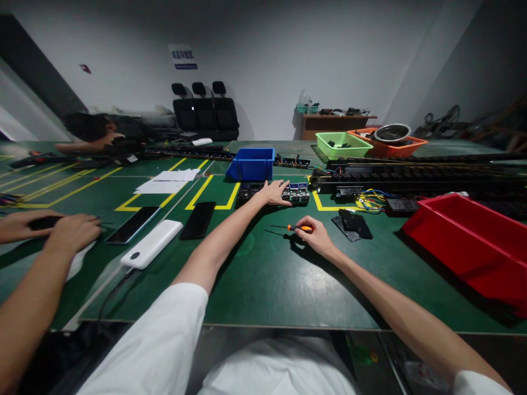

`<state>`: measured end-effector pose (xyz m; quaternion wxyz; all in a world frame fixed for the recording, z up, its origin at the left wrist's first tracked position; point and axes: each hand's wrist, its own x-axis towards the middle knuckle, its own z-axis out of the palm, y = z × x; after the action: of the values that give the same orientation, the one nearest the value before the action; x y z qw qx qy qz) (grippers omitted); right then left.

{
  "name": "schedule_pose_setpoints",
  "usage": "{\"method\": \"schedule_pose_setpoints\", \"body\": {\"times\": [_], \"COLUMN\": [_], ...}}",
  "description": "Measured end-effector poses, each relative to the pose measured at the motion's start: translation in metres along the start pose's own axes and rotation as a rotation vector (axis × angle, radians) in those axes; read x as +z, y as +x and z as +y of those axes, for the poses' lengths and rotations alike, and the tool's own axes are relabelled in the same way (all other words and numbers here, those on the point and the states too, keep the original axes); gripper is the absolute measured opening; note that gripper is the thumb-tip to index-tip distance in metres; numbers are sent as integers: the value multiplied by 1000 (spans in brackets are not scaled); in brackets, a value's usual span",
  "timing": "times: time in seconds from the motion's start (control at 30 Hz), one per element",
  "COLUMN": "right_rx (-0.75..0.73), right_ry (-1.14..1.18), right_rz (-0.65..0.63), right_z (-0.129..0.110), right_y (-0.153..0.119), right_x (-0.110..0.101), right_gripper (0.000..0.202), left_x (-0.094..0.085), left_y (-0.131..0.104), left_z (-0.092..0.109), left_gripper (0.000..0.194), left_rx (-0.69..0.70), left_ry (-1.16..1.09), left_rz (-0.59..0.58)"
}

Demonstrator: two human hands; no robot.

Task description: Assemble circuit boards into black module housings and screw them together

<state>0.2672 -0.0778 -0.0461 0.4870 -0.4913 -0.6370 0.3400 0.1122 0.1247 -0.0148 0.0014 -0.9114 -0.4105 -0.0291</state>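
Left hand (276, 192) spreads over boards (300, 194) mid-frame, right hand (312, 234) grips screwdriver (292, 227) just below, tip off them; work looks unfinished, black plates (359, 224) lying loose right of centre.

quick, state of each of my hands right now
Left hand: open, spread palm down over the row of small electronic modules.
Right hand: closed, holding the orange-handled screwdriver.

Dim workroom with a pale grey wall (263, 71) and a long green bench (272, 299).
Three joined black seats (206, 115) stand at the back below a blue-lettered sign (183, 56); a brown bench (323, 130) sits farther right.
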Motion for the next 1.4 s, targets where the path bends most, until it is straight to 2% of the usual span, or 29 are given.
{"method": "schedule_pose_setpoints", "body": {"times": [0.13,0.43,0.67,0.83,1.1,1.27,1.4], "right_rx": [-16,-41,-101,-125,-204,-346,-420], "right_ry": [-15,-14,-27,-47,-171,-375,-492], "right_rz": [-9,-36,-170,-206,-361,-368,-359], "right_z": [3,7,-2,-4,-11,-12,-13], "right_y": [0,1,-3,-4,-12,-14,-14], "right_x": [0,1,0,1,6,6,7], "right_gripper": [20,19,16,14,14,16,14], "left_x": [3,6,6,6,2,1,3], "left_y": [-8,-40,-76,-107,-149,-170,-179], "left_z": [4,22,42,53,50,43,42], "left_gripper": [97,94,89,89,93,91,88], "left_rx": [9,68,90,136,125,83,62], "left_ry": [21,89,96,54,-65,-129,-207], "left_rz": [68,162,197,219,220,227,288]}}
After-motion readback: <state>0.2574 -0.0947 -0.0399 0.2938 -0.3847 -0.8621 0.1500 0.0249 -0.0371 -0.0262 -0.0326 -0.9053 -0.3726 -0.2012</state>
